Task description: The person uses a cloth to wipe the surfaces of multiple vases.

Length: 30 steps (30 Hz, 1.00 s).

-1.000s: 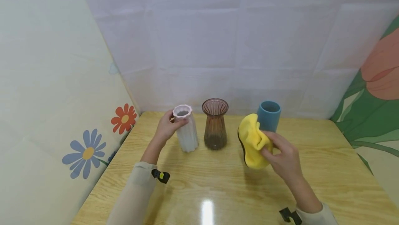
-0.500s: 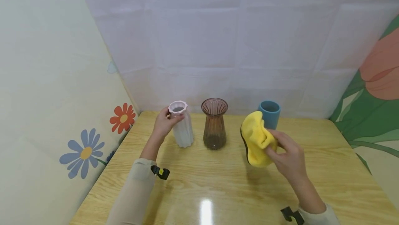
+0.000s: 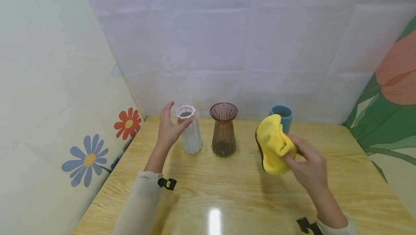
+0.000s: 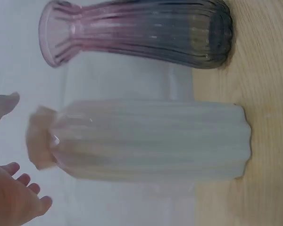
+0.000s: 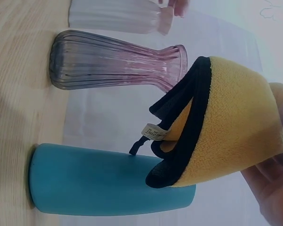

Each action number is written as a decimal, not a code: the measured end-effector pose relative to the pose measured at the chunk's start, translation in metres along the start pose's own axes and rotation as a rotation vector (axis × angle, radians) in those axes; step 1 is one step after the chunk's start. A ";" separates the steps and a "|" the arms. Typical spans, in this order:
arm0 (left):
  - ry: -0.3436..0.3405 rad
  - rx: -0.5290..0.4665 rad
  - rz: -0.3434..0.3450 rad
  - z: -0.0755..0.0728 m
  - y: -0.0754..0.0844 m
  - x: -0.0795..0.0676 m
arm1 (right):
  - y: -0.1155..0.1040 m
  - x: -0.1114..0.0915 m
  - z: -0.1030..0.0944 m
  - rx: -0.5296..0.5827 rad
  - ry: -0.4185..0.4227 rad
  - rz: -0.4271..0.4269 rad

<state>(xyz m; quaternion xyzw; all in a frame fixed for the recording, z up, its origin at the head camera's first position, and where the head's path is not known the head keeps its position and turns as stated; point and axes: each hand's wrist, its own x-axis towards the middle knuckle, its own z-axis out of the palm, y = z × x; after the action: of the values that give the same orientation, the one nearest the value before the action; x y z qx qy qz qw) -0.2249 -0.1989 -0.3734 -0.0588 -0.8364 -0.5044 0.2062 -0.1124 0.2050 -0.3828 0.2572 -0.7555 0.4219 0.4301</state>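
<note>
Centre-left of frame, the left hand (image 3: pixel 168 129) has let go of the vase (image 3: pixel 191 139), leaving it standing; the right hand (image 3: pixel 310 168) pinches the cloth (image 3: pixel 272 144).

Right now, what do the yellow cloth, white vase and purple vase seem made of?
Yellow cloth: matte fabric, perhaps microfibre, with a fuzzy pile.
White vase: satiny, perhaps ceramic, glass or plastic; its soft sheen leaves it open.
Purple vase: glossy, likely tinted glass, since its ribbed sides are see-through.
</note>
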 end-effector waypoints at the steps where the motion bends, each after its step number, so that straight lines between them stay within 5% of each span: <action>1: 0.022 0.011 0.044 0.001 0.003 -0.002 | 0.000 0.000 0.000 0.007 0.005 -0.004; 4: 0.072 0.032 0.180 0.008 0.013 -0.008 | 0.000 0.001 0.001 0.017 0.017 -0.015; 9: 0.062 0.098 0.339 0.023 0.028 -0.019 | -0.002 0.006 0.004 0.033 0.028 -0.021; 14: -0.016 0.138 0.404 0.037 0.041 -0.028 | -0.004 0.008 0.007 0.031 0.031 -0.010; 22: -0.140 0.109 0.343 0.055 0.044 -0.034 | -0.004 0.012 0.014 0.037 0.036 0.013; 30: -0.211 -0.013 0.138 0.072 0.039 -0.032 | -0.004 0.017 0.022 0.068 0.038 0.024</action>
<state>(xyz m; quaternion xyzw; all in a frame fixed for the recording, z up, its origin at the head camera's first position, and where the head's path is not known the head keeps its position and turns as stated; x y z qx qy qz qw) -0.2046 -0.1142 -0.3839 -0.1703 -0.8441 -0.4854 0.1511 -0.1276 0.1842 -0.3725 0.2547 -0.7353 0.4574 0.4305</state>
